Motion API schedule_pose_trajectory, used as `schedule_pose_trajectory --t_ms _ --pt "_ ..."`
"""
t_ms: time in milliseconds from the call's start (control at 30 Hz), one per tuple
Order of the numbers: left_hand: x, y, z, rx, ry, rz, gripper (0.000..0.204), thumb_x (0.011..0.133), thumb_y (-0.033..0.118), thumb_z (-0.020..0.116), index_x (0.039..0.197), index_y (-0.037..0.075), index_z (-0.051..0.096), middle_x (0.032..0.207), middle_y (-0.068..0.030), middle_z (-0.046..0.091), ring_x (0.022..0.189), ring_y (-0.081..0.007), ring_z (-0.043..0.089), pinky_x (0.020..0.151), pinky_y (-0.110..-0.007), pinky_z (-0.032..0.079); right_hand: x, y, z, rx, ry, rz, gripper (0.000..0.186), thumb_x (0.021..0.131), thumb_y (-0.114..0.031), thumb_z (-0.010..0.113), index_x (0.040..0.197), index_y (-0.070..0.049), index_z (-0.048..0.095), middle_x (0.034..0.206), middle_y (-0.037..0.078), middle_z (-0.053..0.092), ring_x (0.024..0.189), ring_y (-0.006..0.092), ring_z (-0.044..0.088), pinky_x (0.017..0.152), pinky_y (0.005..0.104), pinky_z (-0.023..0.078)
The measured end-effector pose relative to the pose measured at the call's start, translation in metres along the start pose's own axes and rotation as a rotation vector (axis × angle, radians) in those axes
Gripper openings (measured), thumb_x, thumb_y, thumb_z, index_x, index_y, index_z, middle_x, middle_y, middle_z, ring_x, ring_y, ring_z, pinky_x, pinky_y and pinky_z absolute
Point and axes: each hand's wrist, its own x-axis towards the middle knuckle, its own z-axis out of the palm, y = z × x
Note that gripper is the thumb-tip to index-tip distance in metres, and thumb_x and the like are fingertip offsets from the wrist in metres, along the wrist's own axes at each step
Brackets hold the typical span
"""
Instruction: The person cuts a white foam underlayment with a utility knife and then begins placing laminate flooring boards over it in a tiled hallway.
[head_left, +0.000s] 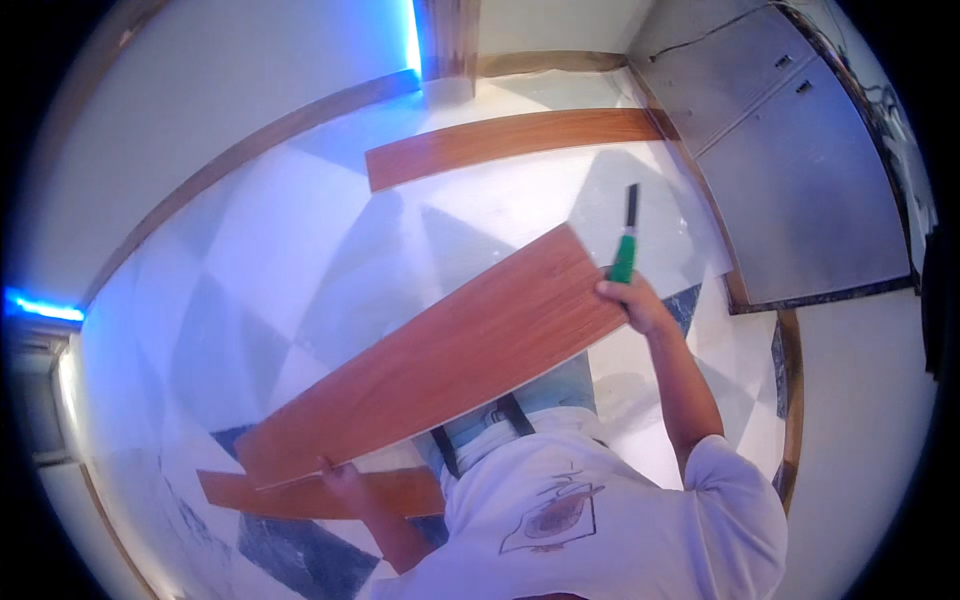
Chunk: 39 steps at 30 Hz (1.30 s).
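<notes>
The largest thing is the floor (pixel 490 200), which has a pattern of white and grey-blue diamonds and triangles, with strong light on it. Around it rises a pale wall (pixel 270 65) with a brown strip along its foot, and at the right side stands a grey metal door (pixel 800 190). At the lower edge there is the person's white shirt (pixel 640 530), with a dark drawing on its front. Before the body is the wide reddish-brown board (pixel 440 350), slanting from the lower left to the upper right, between the two hands; whether its left end touches the floor, I cannot tell. A second board (pixel 510 145), of similar colour, lies on the floor at the far side, and its right end reaches near the door. A third board (pixel 290 500) is at the lower left, partly covered by the wide one. Two blue lights (pixel 412 45) shine, one at the top and one at the left rim. The left hand (pixel 343 480), a little blurred, grips the lower edge of the wide board near its left end. The right hand (pixel 634 300) is closed around a green knife (pixel 622 260), its dark blade pointing upward, while the thumb is at the board's right end.
</notes>
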Motion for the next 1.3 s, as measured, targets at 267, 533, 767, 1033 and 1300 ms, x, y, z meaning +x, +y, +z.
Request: schedule_pose_trajectory --t_ms 267,533,767,1033,1300 --pt "0.009 0.044 0.13 -0.621 -0.164 -0.384 0.051 0.088 0.003 0.066 0.136 0.0 0.049 0.136 -0.0121 0.056 0.128 -0.0301 0.05 0.116 -0.047 0.034 0.024 0.066 -0.102 0.892 0.204 -0.186 0.042 0.101 -0.026 0.053 0.127 0.007 0.054 0.124 0.015 0.063 0.113 0.0237 0.061 0.098 0.037 0.049" --pt "0.008 0.022 0.313 -0.514 -0.451 -0.354 0.046 0.085 -0.009 0.062 0.129 0.004 0.056 0.133 -0.011 0.058 0.123 -0.0265 0.055 0.113 -0.045 0.041 0.121 0.114 -0.039 0.983 0.553 -0.209 0.019 0.097 -0.016 0.059 0.111 -0.004 0.057 0.105 0.008 0.064 0.098 0.0206 0.061 0.084 0.0364 0.051" --pt "0.048 -0.153 0.409 0.037 -0.601 -0.646 0.031 0.089 -0.002 0.063 0.119 0.004 0.058 0.12 -0.0078 0.062 0.113 -0.0226 0.057 0.102 -0.039 0.045 0.246 0.176 -0.074 0.883 0.7 -0.082 0.02 0.091 -0.006 0.061 0.11 -0.002 0.057 0.102 0.009 0.064 0.093 0.0215 0.063 0.081 0.0388 0.054" --pt "0.008 -0.24 0.466 -0.057 -0.59 -0.854 0.034 0.09 0.001 0.063 0.123 0.005 0.057 0.123 -0.0077 0.061 0.12 -0.0239 0.054 0.107 -0.044 0.04 0.272 0.217 -0.131 0.759 0.818 0.086 0.015 0.089 -0.004 0.062 0.104 -0.002 0.058 0.091 0.009 0.063 0.079 0.0234 0.063 0.067 0.0386 0.055" --pt "-0.02 -0.264 0.456 0.705 -0.921 -0.536 0.036 0.09 0.003 0.064 0.125 0.007 0.056 0.131 -0.0101 0.058 0.123 -0.0289 0.053 0.106 -0.05 0.045 0.261 0.261 -0.164 0.731 0.931 0.227 0.012 0.086 -0.004 0.063 0.097 -0.003 0.058 0.085 0.008 0.06 0.071 0.0226 0.06 0.062 0.0374 0.051"
